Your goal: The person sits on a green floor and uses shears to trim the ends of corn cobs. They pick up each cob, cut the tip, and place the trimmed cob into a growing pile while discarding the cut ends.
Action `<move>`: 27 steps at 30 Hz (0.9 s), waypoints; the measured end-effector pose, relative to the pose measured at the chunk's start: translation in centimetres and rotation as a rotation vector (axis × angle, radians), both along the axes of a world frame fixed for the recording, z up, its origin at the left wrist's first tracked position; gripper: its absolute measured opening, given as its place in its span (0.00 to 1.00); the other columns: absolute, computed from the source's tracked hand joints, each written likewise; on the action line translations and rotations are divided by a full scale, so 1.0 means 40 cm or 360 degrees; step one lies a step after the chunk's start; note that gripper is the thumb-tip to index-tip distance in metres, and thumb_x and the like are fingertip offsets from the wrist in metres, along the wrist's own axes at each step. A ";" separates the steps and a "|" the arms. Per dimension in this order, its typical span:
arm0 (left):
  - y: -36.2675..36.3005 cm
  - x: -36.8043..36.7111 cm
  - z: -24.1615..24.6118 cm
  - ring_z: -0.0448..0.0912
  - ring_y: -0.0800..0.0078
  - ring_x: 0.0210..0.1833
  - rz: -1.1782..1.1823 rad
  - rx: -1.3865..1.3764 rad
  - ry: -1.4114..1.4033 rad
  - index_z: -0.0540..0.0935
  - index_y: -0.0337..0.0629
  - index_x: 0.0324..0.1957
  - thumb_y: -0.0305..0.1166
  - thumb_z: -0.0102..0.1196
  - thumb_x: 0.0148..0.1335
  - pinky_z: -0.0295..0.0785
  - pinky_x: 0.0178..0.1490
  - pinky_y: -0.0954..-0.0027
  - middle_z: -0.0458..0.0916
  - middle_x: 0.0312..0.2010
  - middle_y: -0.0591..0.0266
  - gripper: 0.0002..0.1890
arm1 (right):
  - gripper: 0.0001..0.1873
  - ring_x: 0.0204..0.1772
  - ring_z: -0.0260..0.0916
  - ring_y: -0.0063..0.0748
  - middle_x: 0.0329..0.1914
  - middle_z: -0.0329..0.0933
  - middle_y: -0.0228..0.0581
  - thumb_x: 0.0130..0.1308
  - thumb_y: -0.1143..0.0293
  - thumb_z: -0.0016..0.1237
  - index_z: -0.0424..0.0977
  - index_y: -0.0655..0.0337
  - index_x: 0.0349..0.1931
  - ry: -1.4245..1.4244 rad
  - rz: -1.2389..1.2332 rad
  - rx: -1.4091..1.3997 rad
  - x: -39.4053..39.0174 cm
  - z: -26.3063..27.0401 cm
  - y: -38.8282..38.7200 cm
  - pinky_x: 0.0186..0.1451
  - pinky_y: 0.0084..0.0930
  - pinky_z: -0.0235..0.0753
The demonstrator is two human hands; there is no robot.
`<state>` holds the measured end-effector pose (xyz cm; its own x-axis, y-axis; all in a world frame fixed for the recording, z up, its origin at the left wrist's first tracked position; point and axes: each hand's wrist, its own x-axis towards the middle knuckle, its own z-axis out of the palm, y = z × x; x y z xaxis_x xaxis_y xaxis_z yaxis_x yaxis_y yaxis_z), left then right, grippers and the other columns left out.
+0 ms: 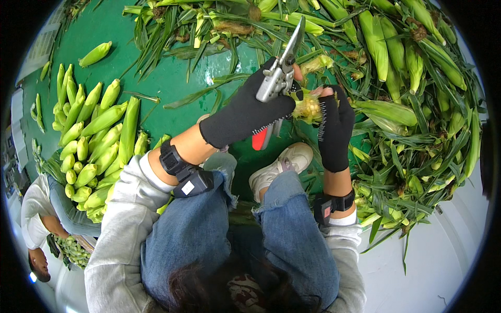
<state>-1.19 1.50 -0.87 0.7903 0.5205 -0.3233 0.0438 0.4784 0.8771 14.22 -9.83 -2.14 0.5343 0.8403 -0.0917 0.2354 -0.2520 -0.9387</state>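
My left hand (250, 101), in a black half-finger glove, holds a pair of pruning shears (276, 78). Their metal blades point up and away, and a red-and-grey handle shows below the hand. Between my two hands is an ear of corn (309, 108), its yellowish kernels bared at the end facing me amid torn husk and silk. The left thumb presses against its side. From the other side, my right hand (336, 121), gloved alike, pinches the ear with its fingertips. The rest of the ear is partly hidden by my hands.
Husked-down green corn ears (94, 144) are stacked at left. One ear (95, 54) lies alone on the green floor (168, 86). Leaves and cut husks (403, 164) heap up at right, with unpeeled corn (375, 47) beyond. A person (39, 215) is at far left.
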 end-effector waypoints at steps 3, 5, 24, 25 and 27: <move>0.012 -0.015 -0.015 0.78 0.77 0.44 0.0009 -0.0119 -0.0106 0.70 0.42 0.57 0.18 0.50 0.56 0.76 0.44 0.73 0.78 0.42 0.65 0.25 | 0.12 0.37 0.72 0.26 0.37 0.76 0.42 0.73 0.64 0.45 0.73 0.64 0.45 -0.0614 0.0153 0.0361 0.001 -0.055 -0.017 0.41 0.27 0.73; 0.022 -0.024 -0.029 0.77 0.76 0.43 0.0008 -0.0266 -0.0101 0.70 0.40 0.57 0.20 0.50 0.55 0.75 0.44 0.73 0.78 0.42 0.63 0.24 | 0.10 0.41 0.72 0.25 0.40 0.75 0.40 0.76 0.67 0.40 0.71 0.65 0.46 -0.0156 0.0052 0.0201 0.000 -0.090 -0.040 0.45 0.25 0.74; 0.086 -0.047 -0.145 0.79 0.78 0.33 0.0275 -0.0553 -0.0533 0.68 0.37 0.58 0.28 0.53 0.57 0.77 0.36 0.77 0.76 0.36 0.64 0.25 | 0.10 0.32 0.76 0.20 0.36 0.78 0.35 0.69 0.68 0.51 0.75 0.64 0.45 0.0737 -0.0115 0.0114 -0.034 0.077 0.015 0.26 0.19 0.76; 0.095 -0.052 -0.156 0.79 0.77 0.34 0.0246 -0.0593 -0.0571 0.69 0.38 0.58 0.27 0.54 0.57 0.77 0.34 0.76 0.77 0.36 0.62 0.25 | 0.10 0.32 0.76 0.20 0.36 0.78 0.35 0.69 0.70 0.52 0.75 0.64 0.46 0.0590 -0.0099 0.0187 -0.037 0.082 0.018 0.26 0.20 0.77; 0.099 -0.062 -0.179 0.80 0.73 0.37 0.0179 -0.0657 -0.0640 0.68 0.37 0.58 0.28 0.54 0.58 0.78 0.37 0.73 0.78 0.37 0.58 0.24 | 0.11 0.35 0.77 0.21 0.37 0.79 0.37 0.67 0.72 0.53 0.75 0.67 0.48 0.0619 -0.0079 0.0218 -0.038 0.087 0.021 0.29 0.22 0.80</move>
<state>-3.66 5.45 -8.04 0.8399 0.5031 -0.2036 -0.3246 0.7663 0.5544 12.70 -8.98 1.34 0.5221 0.8329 -0.1838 -0.1527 -0.1207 -0.9809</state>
